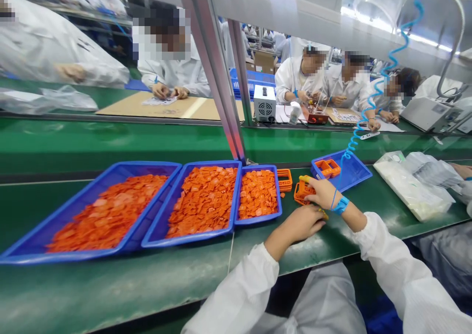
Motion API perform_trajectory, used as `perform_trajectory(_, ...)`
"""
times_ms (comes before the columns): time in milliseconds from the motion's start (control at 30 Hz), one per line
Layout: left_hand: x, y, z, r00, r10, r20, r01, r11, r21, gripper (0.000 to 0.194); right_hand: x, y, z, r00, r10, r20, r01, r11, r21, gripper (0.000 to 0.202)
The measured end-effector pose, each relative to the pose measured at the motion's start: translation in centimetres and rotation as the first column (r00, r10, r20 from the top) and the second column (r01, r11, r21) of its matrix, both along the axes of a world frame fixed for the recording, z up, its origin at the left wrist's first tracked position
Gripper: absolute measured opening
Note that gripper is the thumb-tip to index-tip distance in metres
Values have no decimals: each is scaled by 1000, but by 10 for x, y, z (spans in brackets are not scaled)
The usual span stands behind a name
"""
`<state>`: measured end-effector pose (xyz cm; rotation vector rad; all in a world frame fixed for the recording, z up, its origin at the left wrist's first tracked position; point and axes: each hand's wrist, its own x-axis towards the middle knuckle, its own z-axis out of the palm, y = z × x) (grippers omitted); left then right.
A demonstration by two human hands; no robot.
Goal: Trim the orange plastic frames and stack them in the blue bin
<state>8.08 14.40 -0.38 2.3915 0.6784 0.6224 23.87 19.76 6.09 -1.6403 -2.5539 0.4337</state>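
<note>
My right hand [327, 194], with a blue band at the wrist and a yellow cover on a fingertip, has its fingers around an orange plastic frame [301, 191] on the green bench. Just below it, my left hand [303, 223] is low over the bench with fingers curled together, a yellow cover at the tip. Whatever those fingers may hold is hidden. More orange frames [284, 180] stand left of my right hand, beside a small blue tray [279, 196] of small flat orange pieces [258, 194]. Behind my right hand, a blue tray [354, 174] holds orange frames [327, 168].
Two larger blue trays [238, 196] [114, 166] with orange pieces stand left. Plastic bags [413, 186] lie right. A coiled blue hose [387, 71] hangs ahead, ending near my right hand. A metal post [217, 73] rises behind the trays. Several people in white coats work across the bench.
</note>
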Motion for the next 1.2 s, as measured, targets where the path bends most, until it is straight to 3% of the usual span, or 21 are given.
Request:
perform_trajectory(67,-3,-6,4,995,56,83,-43,987,-153,15,10,-11,7,987,-10,-159,17,999,47,80)
perform_trajectory(133,-8,-17,5,959,181,218,-81,912,-402,21,20,-29,14,948,16,-318,16,995,95,78)
perform_trajectory(167,-11,-25,4,917,258,305,-54,837,-545,31,23,-40,16,927,49,-371,-8,994,110,76)
perform_trajectory(233,-18,-44,-4,780,413,471,132,626,-769,62,23,-68,13,888,149,-436,-111,988,112,72)
perform_trajectory(300,-25,-67,-16,642,546,538,341,424,-839,88,14,-97,2,847,260,-463,-250,965,85,69)
perform_trajectory(333,-29,-78,-23,599,597,533,398,355,-846,94,8,-111,-7,829,301,-472,-305,950,70,68)
perform_trajectory(400,-35,-98,-35,543,684,487,418,283,-863,96,-8,-133,-25,794,332,-509,-350,935,65,66)
perform_trajectory(533,-49,-122,-40,445,772,454,368,305,-878,94,-30,-153,-43,720,348,-600,-381,921,77,74)
perform_trajectory(667,-65,-127,-26,449,780,436,344,300,-890,95,-36,-150,-29,681,359,-638,-460,888,9,80)
perform_trajectory(833,-73,-127,-29,430,780,455,305,348,-886,97,-35,-131,-15,569,350,-744,-558,829,-37,51)
perform_trajectory(933,-72,-130,-39,393,799,455,302,355,-885,96,-32,-108,-24,520,198,-831,-481,872,-93,35)
perform_trajectory(1000,-71,-132,-42,371,816,444,301,346,-888,96,-32,-85,-32,611,55,-790,-289,944,-158,30)
perform_trajectory(1067,-71,-133,-43,345,830,438,297,346,-890,97,-35,-60,-39,752,-21,-659,-83,989,-126,28)
perform_trajectory(1133,-72,-134,-43,324,837,441,287,357,-889,97,-43,-37,-43,890,1,-457,-13,1000,-22,27)
perform_trajectory(1200,-73,-135,-43,309,836,453,275,378,-884,96,-52,-21,-45,958,49,-281,-39,998,40,27)
